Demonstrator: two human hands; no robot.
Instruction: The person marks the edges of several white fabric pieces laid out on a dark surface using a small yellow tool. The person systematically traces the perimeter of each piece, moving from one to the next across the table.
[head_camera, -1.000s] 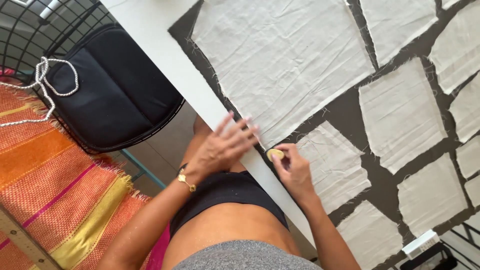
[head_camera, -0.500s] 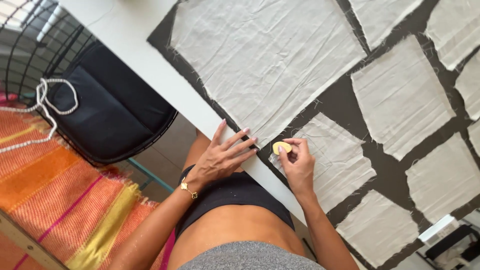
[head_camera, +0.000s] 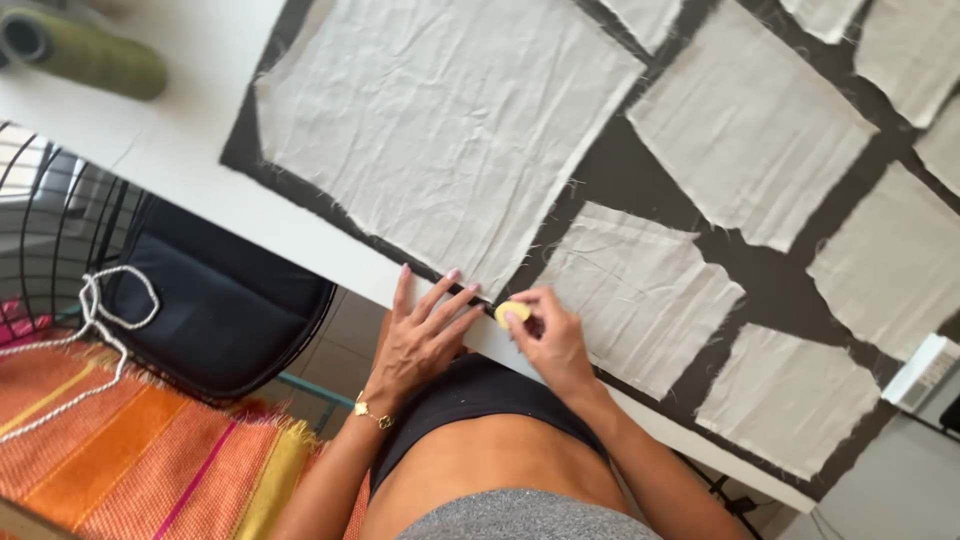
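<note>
The white table (head_camera: 200, 190) carries a dark fabric sheet (head_camera: 640, 190) laid out with pale linen pieces. Against the earlier views, the camera has tipped further up the table, so a green thread cone (head_camera: 85, 55) now shows at the far corner. The hands have barely shifted along the near edge.

The largest linen piece (head_camera: 440, 130) lies just above the left hand (head_camera: 420, 340), which is spread flat, fingers splayed, fingertips on that piece's lower corner at the table's edge and holding nothing. The smaller linen piece (head_camera: 640, 290) lies just right of the large one. The right hand (head_camera: 555, 340) rests on its near corner, pinched closed on a small yellow disc of tailor's chalk (head_camera: 512, 312), as it was half a second ago. So the marking at this corner looks to be in progress, not finished.

Room is tight at the near edge, with both hands right at the table's lip. Beyond the large piece the dark fabric shows only as narrow strips between pieces. Below the table sit a black chair cushion (head_camera: 210, 310) and an orange striped rug (head_camera: 130, 460).
</note>
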